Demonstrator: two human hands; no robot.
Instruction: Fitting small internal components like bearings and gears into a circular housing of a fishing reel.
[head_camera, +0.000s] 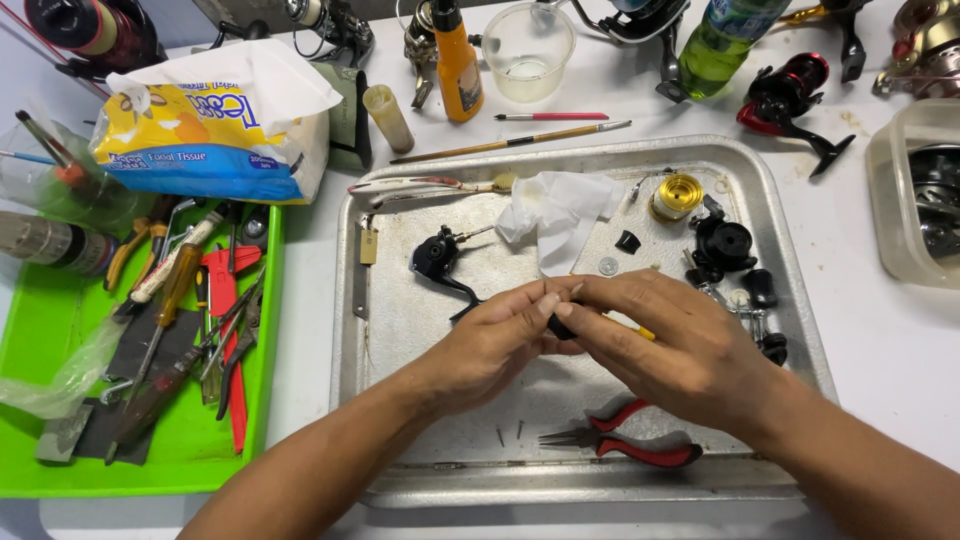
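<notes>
My left hand (495, 345) and my right hand (680, 345) meet over the middle of a metal tray (400, 400). Together they pinch a small black part (562, 326), mostly hidden by the fingers. A thin yellow-handled tool (640, 332) pokes out from under my right hand. Just beyond my left hand lies a black reel body with a handle arm (440, 260). Behind my fingers sit a crumpled white tissue (555, 215), a gold spool (676, 195) and several black reel parts (725, 245).
Red-handled pliers (630, 443) lie at the tray's near edge. A green tray of screwdrivers and pliers (60, 340) stands at the left, with a tissue pack (210, 125) behind it. Bottles, a clear cup (528, 50), brushes and fishing reels (790, 95) crowd the back; a plastic container (915, 200) stands right.
</notes>
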